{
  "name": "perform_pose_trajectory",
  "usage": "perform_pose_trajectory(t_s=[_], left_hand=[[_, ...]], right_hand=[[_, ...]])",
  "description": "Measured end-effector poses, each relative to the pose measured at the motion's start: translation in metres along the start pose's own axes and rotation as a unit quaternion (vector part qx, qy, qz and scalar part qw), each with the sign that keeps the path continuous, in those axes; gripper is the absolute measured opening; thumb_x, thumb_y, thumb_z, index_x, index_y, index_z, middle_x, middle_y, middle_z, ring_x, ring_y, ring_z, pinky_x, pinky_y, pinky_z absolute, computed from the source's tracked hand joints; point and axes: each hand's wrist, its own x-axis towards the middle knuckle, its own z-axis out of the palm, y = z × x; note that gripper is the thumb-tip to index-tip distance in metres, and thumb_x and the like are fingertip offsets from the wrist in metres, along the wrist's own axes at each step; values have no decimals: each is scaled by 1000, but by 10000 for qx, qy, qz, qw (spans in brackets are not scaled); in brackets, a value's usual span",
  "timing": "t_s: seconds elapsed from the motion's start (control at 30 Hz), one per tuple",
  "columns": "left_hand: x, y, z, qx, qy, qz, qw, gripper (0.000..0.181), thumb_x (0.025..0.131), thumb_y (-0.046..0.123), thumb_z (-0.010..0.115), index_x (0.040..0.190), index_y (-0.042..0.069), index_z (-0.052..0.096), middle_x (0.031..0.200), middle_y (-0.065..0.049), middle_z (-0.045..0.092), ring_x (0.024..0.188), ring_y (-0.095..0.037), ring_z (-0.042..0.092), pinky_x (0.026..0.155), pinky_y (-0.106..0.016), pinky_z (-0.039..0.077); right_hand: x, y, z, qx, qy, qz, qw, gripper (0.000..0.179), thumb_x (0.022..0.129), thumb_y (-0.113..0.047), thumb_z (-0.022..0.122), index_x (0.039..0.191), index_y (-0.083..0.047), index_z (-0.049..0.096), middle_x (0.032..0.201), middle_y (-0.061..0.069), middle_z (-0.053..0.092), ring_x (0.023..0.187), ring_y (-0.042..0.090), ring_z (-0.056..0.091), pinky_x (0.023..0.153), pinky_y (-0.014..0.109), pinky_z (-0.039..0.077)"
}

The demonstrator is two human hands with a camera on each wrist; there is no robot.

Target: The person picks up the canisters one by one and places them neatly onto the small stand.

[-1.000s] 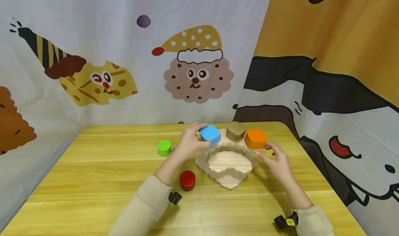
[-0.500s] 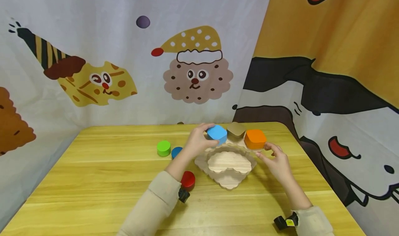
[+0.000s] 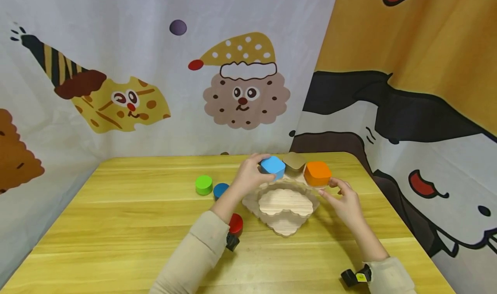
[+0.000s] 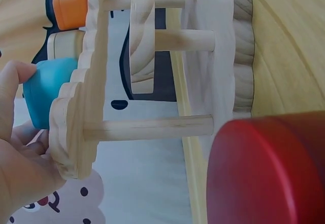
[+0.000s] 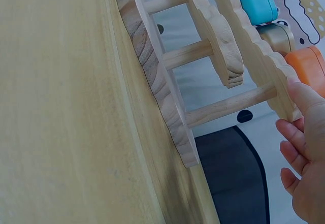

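A wooden tiered stand (image 3: pixel 285 229) with scalloped edges has shelves joined by round posts (image 4: pixel 152 128). My left hand (image 3: pixel 250 173) holds a light blue rounded block (image 3: pixel 273 167) between thumb and fingers, at the left part of the top shelf (image 5: pixel 249 36). Beside it on that shelf are a gold-brown block (image 3: pixel 294 161) and an orange block (image 3: pixel 318 173). My right hand (image 3: pixel 345 199) pinches the shelf's right end, just below the orange block, with the thumb (image 5: pixel 302 94) on one side and fingers on the other.
Left of the stand, a green round block (image 3: pixel 203 185) and a dark blue round block (image 3: pixel 221 190) sit on the wooden table (image 3: pixel 116 225). A red round block (image 3: pixel 236 224) is partly hidden by my left wrist. A printed curtain (image 3: pixel 147 61) hangs behind the table.
My left hand has moved right with the light blue block, closer to the gold-brown one. The dark blue block has come into view, and my left wrist now covers part of the red one.
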Motion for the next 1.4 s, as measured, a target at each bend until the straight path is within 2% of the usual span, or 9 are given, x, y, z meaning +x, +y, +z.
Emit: perform_pose_trajectory(t_s=[0.23, 0.5, 0.73, 1.07, 1.2, 1.4], left_hand=[[0, 0, 1, -18, -93, -42, 9999, 63, 77, 19, 80, 134, 8, 55, 128, -11, 53, 95, -23, 57, 79, -32, 51], [-5, -2, -5, -130, -73, 64, 9999, 73, 75, 25, 82, 139, 11, 49, 125, -7, 55, 106, -23, 53, 84, -36, 49], [-18, 1, -22, -207, 190, 195, 9994, 72, 74, 24, 83, 138, 13, 51, 124, -6, 55, 113, -25, 48, 87, -47, 47], [-38, -11, -46, -224, 788, 355, 9960, 67, 76, 19, 82, 136, 11, 54, 120, -3, 59, 110, -25, 50, 88, -42, 44], [-46, -18, -54, -211, 973, 303, 9946, 65, 76, 19, 81, 135, 14, 54, 119, -2, 59, 109, -23, 51, 90, -44, 40], [-56, -31, -66, -222, 1175, 74, 9928, 64, 77, 18, 81, 135, 14, 54, 120, -4, 58, 110, -23, 49, 86, -42, 37]], right_hand=[[0, -1, 0, 6, 19, -32, 10000, 37, 82, -9, 77, 111, 6, 61, 102, 19, 60, 95, 31, 52, 78, 38, 36], [0, -1, 0, -26, 28, -55, 10000, 37, 81, -8, 77, 111, 6, 61, 101, 19, 60, 94, 25, 50, 78, 38, 36], [1, -1, 0, -35, 42, -16, 10000, 37, 82, -8, 76, 112, 6, 61, 101, 21, 60, 93, 27, 50, 78, 36, 35], [0, 0, 0, -3, 18, 15, 10000, 37, 81, -9, 76, 112, 7, 61, 101, 20, 60, 94, 30, 50, 78, 38, 36], [0, 0, 0, -5, 8, 4, 10000, 37, 82, -9, 76, 111, 6, 61, 101, 19, 60, 94, 31, 51, 78, 39, 36], [0, 0, 1, -17, 14, -13, 10000, 36, 81, -8, 77, 110, 6, 61, 101, 20, 60, 94, 32, 51, 78, 41, 36]])
